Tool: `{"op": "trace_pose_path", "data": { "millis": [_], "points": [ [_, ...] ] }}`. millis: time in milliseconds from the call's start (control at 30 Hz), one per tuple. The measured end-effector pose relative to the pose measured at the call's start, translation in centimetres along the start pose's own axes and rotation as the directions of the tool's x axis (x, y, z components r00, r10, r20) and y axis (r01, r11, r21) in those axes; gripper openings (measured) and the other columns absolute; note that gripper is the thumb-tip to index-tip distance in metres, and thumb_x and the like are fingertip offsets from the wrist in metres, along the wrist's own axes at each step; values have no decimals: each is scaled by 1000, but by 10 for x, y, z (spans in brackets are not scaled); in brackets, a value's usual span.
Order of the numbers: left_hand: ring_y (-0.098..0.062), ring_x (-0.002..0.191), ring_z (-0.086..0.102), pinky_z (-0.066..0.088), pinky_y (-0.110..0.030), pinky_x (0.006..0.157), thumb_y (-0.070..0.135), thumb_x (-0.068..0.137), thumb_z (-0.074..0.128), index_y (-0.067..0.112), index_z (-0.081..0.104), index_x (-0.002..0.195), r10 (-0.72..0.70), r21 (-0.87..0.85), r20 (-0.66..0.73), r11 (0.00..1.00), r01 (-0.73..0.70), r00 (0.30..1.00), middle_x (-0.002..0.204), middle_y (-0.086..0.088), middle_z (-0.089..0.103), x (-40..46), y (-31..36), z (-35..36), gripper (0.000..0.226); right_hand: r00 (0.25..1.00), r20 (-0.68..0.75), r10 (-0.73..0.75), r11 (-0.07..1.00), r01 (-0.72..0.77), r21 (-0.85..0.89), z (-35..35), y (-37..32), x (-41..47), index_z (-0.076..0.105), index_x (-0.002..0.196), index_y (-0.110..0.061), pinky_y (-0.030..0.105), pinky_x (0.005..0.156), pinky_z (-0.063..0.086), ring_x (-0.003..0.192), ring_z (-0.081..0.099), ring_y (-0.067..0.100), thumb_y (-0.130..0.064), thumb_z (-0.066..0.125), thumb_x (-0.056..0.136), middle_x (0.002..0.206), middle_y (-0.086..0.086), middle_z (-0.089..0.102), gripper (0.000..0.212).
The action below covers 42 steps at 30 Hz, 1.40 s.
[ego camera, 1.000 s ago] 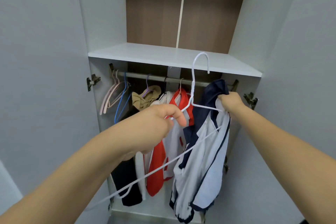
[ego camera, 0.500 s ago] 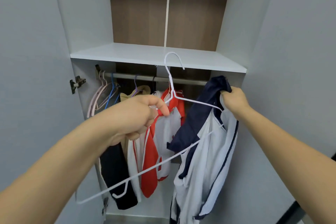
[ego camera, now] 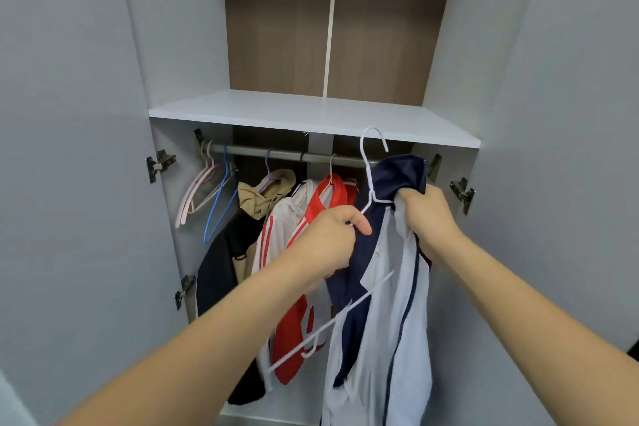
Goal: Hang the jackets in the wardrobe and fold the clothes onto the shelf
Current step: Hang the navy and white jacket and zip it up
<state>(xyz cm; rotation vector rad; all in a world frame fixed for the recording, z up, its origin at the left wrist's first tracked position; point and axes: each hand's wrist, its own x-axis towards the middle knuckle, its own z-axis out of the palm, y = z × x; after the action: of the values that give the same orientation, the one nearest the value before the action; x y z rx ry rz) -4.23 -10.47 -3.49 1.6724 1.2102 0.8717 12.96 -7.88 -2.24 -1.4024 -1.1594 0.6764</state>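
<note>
A navy and white zip jacket (ego camera: 387, 328) hangs from my right hand (ego camera: 427, 218), which grips its collar just below the rail's right end. A white wire hanger (ego camera: 371, 180) is partly threaded into the jacket; its hook stands in front of the shelf edge and its bottom bar slants down to the left. My left hand (ego camera: 328, 239) grips the hanger's left shoulder wire. The metal rail (ego camera: 294, 155) carries a red and white jacket (ego camera: 294, 287), a white striped one, and a tan and black garment (ego camera: 242, 239).
Empty pink and blue hangers (ego camera: 211, 197) dangle at the rail's left end. A bare white shelf (ego camera: 311, 114) lies above the rail. Open grey wardrobe doors (ego camera: 69, 183) flank both sides, with metal hinges sticking out at the right (ego camera: 461, 192).
Both hands have drawn closer together, the left hand moving right toward the jacket's collar. The hanger's hook has shifted right and the jacket hangs nearer the rail's right end.
</note>
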Motion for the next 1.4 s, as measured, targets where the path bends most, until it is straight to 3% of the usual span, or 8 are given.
{"op": "trace_pose_path", "data": {
  "millis": [167,267,433,633,767,933,1267,1400],
  "points": [
    [-8,46,28,21,-24,44,2,101,35,23,56,87,277,-159,-46,947,-281,960,49,12,36,9,-13,-19,33,841,177,-511,673,519,-526,-14,-12,-5,54,88,-26,27,80,36,96,42,14,-20,54,96,100,-10,49,9],
    [-9,44,29,24,-24,43,3,101,39,25,44,91,311,-206,-1,930,-304,951,50,10,40,15,-13,-35,25,703,392,-593,402,681,-613,-20,-28,10,45,78,-25,33,66,30,75,48,24,-16,54,91,73,-10,45,18],
    [-21,90,67,53,-31,79,22,88,57,13,62,103,172,-481,232,876,-40,957,101,-11,73,30,-28,-82,18,632,485,-604,335,754,-566,-30,-39,32,41,73,-25,33,64,27,71,43,24,-14,45,71,71,-9,42,12],
    [-8,113,64,54,-27,87,16,78,73,37,65,124,-144,-187,532,941,282,834,130,11,64,56,-91,-67,51,655,444,-611,401,740,-540,-37,-41,53,30,69,-35,34,60,29,66,39,15,-1,58,85,68,-13,42,47],
    [-1,108,58,49,-16,82,22,83,78,21,33,150,-228,-47,346,965,259,910,146,0,47,73,-111,-39,81,609,478,-633,361,778,-513,-36,-41,54,35,69,-25,36,58,30,64,40,14,-20,52,90,65,-8,42,27],
    [-20,97,64,52,-36,95,20,91,68,8,71,108,-265,162,395,963,217,880,108,-8,73,71,-129,-32,21,558,468,-685,340,814,-471,-41,-35,55,36,72,-31,21,62,33,66,36,11,-37,43,91,68,-12,42,22],
    [-35,96,66,51,-43,91,13,102,46,0,62,113,-331,-214,-191,933,290,924,107,-23,69,73,-99,-117,23,554,591,-586,131,785,-606,-42,-27,50,28,68,-34,31,56,26,56,37,23,-27,50,79,59,-10,35,25],
    [-26,67,64,51,-33,67,8,97,47,5,64,94,-343,-285,-161,914,289,926,80,-13,70,74,-47,-143,18,704,457,-543,171,626,-761,-18,-15,56,42,72,-20,32,58,29,58,40,25,-18,57,80,61,4,49,17]
  ]
}}
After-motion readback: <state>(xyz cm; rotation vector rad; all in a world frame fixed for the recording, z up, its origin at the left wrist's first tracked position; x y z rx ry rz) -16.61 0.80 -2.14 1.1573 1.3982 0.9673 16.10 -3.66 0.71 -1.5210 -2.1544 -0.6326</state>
